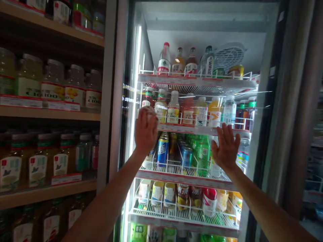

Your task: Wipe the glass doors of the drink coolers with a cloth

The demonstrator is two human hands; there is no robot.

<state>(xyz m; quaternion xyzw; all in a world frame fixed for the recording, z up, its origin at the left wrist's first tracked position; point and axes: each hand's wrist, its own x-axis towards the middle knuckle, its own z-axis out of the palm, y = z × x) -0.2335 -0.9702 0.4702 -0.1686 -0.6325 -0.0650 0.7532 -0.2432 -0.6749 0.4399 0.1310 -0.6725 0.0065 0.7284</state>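
Observation:
Both my arms reach up toward a lit drinks fridge (pixel 262 50). My left hand (pixel 145 129) is raised with its back to me and its fingers stretched upward, level with the second shelf (pixel 202 129), in front of a red-labelled bottle (pixel 147 99). My right hand (pixel 225 148) is open with its fingers spread and holds nothing, in front of the green bottles (pixel 203 151) on the third shelf. Faint reflections suggest a glass pane in front of the shelves. Whether my palms touch it I cannot tell.
The fridge's wire shelves hold rows of bottles and cans, among them a blue can (pixel 163 151). Wooden shelves (pixel 50 114) on the left carry several jars and bottles with price tags. A dark frame and another rack (pixel 315 141) stand on the right.

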